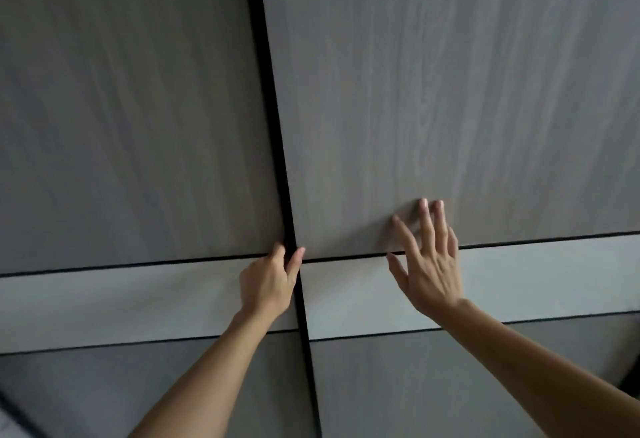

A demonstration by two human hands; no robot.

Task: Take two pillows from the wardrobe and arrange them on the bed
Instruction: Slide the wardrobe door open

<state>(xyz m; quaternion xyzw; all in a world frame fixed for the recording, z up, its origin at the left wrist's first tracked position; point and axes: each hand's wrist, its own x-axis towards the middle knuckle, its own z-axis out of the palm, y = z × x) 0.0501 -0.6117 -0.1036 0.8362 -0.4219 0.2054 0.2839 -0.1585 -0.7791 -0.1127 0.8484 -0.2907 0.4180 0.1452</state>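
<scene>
Two tall grey wood-grain wardrobe doors fill the view, the left door [131,126] and the right door [450,91], with a dark vertical gap [277,146] between them. My left hand [268,285] is at that gap, fingers hooked into it and thumb lying on the right door's edge. My right hand [429,261] rests flat on the right door, fingers spread, holding nothing. Both doors look nearly closed. No pillow or bed is in view.
A lighter grey horizontal band [138,302] crosses both doors at hand height, with darker panels [433,389] below it. A dark shape [632,382] shows at the right edge.
</scene>
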